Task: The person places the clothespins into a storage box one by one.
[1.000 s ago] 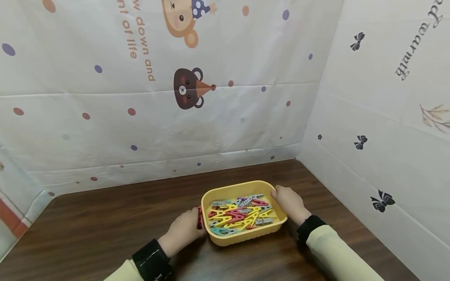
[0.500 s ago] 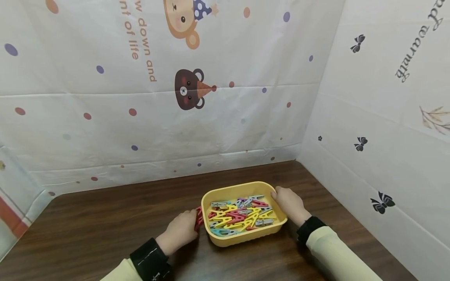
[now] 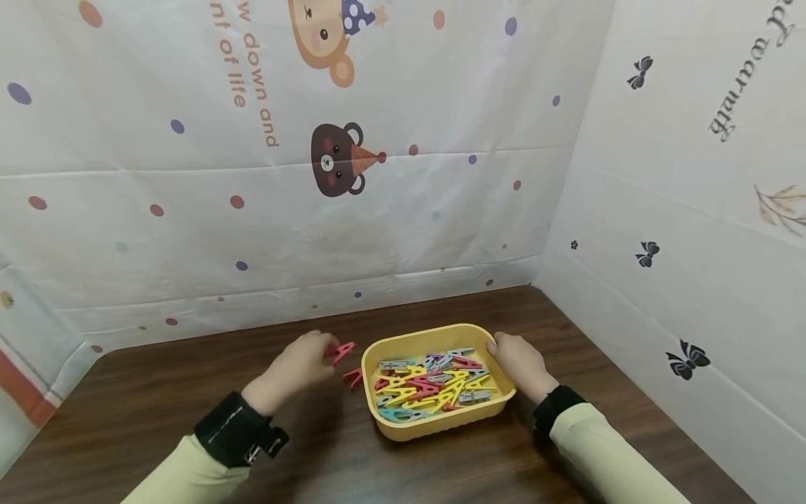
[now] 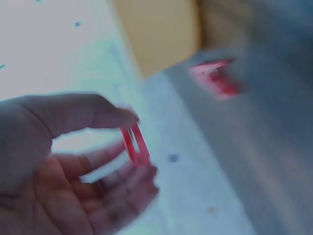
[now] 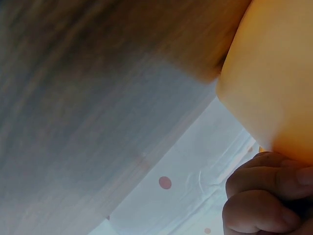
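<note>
My left hand pinches a red clothespin between thumb and fingers, left of a yellow plastic basket. In the left wrist view the thumb presses one end of this clothespin and the fingertips the other. A second red clothespin lies on the table close against the basket's left side. At the basket's right end, my right hand grips the rim, thumb over the inside. Its curled fingers show under the basket wall in the right wrist view. Inside lie several clothespins in yellow, red, grey, teal and purple.
A dark wood-grain table carries everything. White printed sheeting rises along its back edge, with another sheet closing the right side.
My left hand has drawn away from the basket's left side, up and to the left, carrying one red clothespin clear of the other. The right hand and basket stay put.
</note>
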Action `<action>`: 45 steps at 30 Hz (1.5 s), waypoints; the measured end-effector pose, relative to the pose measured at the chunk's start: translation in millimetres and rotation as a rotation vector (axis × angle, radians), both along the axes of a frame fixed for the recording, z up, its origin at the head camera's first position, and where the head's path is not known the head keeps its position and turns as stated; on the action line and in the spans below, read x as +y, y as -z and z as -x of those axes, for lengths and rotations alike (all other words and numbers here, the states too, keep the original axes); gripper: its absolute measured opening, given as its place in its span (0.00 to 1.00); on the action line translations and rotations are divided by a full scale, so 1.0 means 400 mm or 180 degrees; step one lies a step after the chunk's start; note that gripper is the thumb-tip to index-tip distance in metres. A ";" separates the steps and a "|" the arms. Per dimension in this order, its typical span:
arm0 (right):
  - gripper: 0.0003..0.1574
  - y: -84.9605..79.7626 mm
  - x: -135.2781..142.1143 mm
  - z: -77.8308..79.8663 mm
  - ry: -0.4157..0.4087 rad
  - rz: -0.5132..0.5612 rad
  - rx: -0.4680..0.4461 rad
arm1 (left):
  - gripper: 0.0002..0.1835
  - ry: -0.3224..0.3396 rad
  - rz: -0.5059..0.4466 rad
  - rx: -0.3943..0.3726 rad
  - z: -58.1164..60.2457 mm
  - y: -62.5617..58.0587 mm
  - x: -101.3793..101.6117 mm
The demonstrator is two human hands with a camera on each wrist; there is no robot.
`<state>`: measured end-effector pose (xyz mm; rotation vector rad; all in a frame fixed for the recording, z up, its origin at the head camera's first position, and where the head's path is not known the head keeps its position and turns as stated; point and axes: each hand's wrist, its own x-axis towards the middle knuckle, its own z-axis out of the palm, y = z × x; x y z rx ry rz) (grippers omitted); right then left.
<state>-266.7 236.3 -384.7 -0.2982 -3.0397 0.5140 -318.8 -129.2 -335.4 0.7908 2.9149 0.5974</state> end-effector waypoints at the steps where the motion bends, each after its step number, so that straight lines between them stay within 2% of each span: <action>1: 0.20 -0.001 0.000 0.000 0.0000 0.0006 0.0003 | 0.15 0.0094 -0.0069 -0.0017 0.008 -0.015 0.013; 5: 0.20 -0.008 -0.003 -0.001 -0.0012 0.0014 0.0010 | 0.14 0.0461 -0.0146 -0.0116 0.031 -0.060 0.093; 8: 0.20 -0.009 -0.006 0.001 -0.0025 0.0009 0.0016 | 0.15 0.0677 0.0008 -0.0181 0.045 -0.074 0.165; 10: 0.20 -0.008 -0.010 0.002 -0.0041 0.0005 0.0026 | 0.15 0.0815 0.0212 -0.0184 0.055 -0.068 0.210; 15: 0.20 -0.008 -0.017 0.003 -0.0057 -0.0006 0.0042 | 0.08 0.0885 0.0789 -0.0122 0.061 -0.022 0.293; 19: 0.21 -0.012 -0.019 0.005 -0.0059 -0.0006 0.0040 | 0.00 0.0839 0.1018 0.0059 0.061 0.004 0.327; 24: 0.20 -0.017 -0.016 0.003 -0.0002 0.0039 0.0057 | 0.07 0.0907 0.1279 0.0428 0.058 0.010 0.344; 26: 0.20 -0.015 -0.015 0.001 0.0008 0.0064 0.0044 | 0.07 0.0928 0.1334 0.0442 0.057 0.015 0.342; 31: 0.20 -0.007 -0.017 -0.004 -0.0003 0.0055 0.0013 | 0.02 0.0886 0.1049 0.0045 0.060 0.024 0.311; 33: 0.19 -0.004 -0.017 -0.007 -0.0003 0.0026 0.0023 | 0.06 0.0894 0.0859 -0.0061 0.060 0.011 0.290; 36: 0.19 -0.004 -0.015 -0.012 -0.0004 -0.0049 0.0049 | 0.12 0.0971 0.0520 -0.0057 0.057 -0.027 0.248; 39: 0.19 -0.004 -0.018 -0.014 -0.0011 -0.0129 0.0044 | 0.16 0.0948 0.0144 -0.0030 0.054 -0.060 0.186; 42: 0.20 -0.005 -0.017 -0.013 -0.0050 -0.0217 0.0047 | 0.18 0.0741 -0.0033 0.0024 0.056 -0.072 0.116; 45: 0.19 -0.009 -0.013 -0.014 -0.0095 -0.0252 0.0062 | 0.18 0.0472 0.0036 -0.0013 0.067 -0.050 0.057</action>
